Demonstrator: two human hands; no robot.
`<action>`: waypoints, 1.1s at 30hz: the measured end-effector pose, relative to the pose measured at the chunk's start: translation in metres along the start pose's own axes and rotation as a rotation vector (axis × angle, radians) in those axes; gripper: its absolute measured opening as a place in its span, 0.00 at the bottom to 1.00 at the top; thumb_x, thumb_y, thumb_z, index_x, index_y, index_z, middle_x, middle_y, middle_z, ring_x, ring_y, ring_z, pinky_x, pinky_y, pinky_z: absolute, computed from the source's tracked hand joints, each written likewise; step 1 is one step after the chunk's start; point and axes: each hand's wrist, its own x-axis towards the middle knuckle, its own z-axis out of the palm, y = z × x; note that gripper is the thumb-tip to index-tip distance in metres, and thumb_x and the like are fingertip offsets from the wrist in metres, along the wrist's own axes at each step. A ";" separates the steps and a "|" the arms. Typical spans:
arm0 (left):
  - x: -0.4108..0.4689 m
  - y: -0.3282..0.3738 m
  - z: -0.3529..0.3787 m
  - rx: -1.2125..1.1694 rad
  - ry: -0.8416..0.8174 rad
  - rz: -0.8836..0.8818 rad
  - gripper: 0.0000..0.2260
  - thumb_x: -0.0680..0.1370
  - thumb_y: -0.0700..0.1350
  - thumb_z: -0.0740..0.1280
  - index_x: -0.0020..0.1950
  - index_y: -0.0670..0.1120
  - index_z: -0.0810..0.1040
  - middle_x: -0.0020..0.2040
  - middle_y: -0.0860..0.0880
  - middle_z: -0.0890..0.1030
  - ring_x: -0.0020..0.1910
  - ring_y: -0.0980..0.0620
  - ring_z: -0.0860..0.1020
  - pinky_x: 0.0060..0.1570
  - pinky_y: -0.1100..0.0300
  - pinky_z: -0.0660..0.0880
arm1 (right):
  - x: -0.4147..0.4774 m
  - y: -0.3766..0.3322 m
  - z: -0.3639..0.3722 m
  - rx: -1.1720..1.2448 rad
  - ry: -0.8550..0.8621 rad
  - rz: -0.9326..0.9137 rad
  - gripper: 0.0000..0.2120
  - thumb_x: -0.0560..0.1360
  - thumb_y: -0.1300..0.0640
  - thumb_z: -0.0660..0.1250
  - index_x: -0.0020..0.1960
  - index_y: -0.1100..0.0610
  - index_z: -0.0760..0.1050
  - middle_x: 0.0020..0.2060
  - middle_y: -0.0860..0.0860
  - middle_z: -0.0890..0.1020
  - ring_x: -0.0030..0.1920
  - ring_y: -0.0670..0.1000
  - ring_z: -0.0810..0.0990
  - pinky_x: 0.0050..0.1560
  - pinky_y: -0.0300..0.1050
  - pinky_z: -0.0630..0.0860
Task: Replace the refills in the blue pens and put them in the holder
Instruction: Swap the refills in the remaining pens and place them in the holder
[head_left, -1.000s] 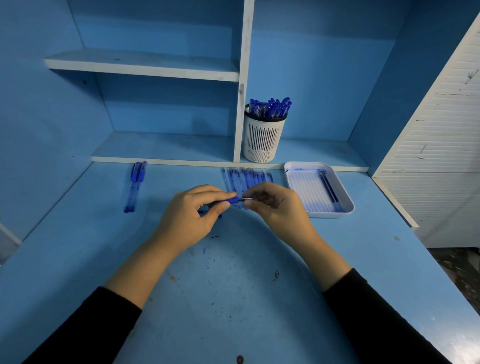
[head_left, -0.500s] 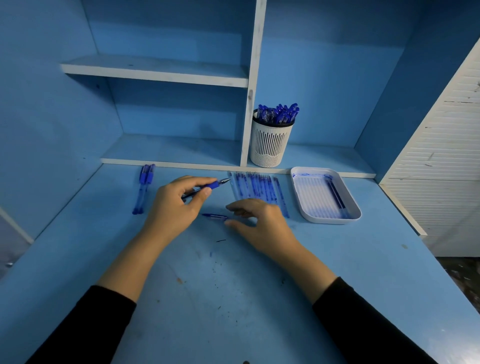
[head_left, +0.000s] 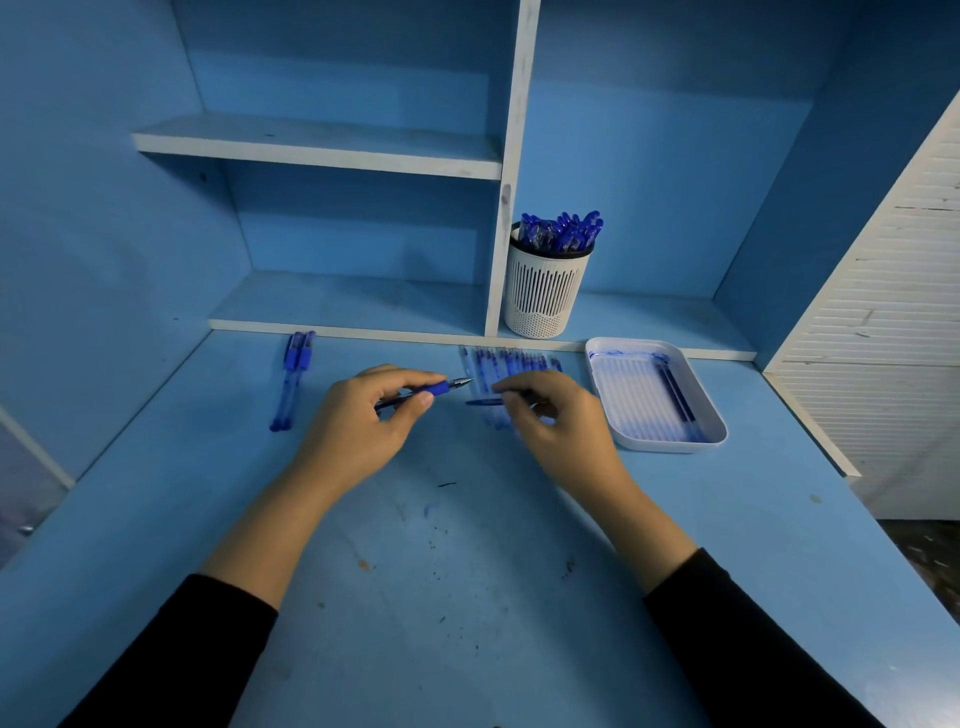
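Our left hand (head_left: 358, 421) pinches the pen (head_left: 434, 388), tip pointing right. Our right hand (head_left: 561, 426) pinches the cap (head_left: 483, 401) just right of that tip, lined up.

Right hand (head_left: 558, 421) no longer hovers flat; it now pinches the blue cap (head_left: 483, 401), close to the pen (head_left: 434, 388) tip in left hand (head_left: 358, 421).

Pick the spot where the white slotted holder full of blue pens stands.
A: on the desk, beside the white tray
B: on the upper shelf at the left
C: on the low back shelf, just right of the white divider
C: the holder stands on the low shelf, close to the right of the divider and behind the tray.
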 end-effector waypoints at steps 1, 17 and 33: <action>0.000 0.000 0.001 -0.005 -0.011 0.001 0.14 0.77 0.40 0.70 0.52 0.61 0.82 0.47 0.61 0.82 0.45 0.60 0.79 0.48 0.75 0.70 | 0.001 0.001 -0.004 0.015 0.019 0.020 0.09 0.75 0.65 0.66 0.47 0.54 0.82 0.40 0.45 0.80 0.40 0.44 0.78 0.44 0.35 0.75; -0.002 0.001 0.007 0.000 -0.074 0.061 0.10 0.77 0.40 0.70 0.54 0.53 0.84 0.45 0.53 0.82 0.46 0.53 0.80 0.49 0.67 0.74 | 0.002 0.001 -0.008 0.038 -0.010 -0.062 0.08 0.75 0.65 0.67 0.49 0.55 0.82 0.42 0.46 0.79 0.43 0.45 0.79 0.49 0.36 0.76; -0.002 -0.001 0.019 -0.004 -0.086 0.155 0.10 0.75 0.34 0.71 0.51 0.47 0.85 0.43 0.58 0.81 0.43 0.58 0.79 0.46 0.71 0.72 | -0.001 0.000 -0.007 0.049 -0.154 -0.045 0.09 0.70 0.64 0.74 0.49 0.55 0.84 0.41 0.48 0.82 0.42 0.46 0.81 0.50 0.37 0.77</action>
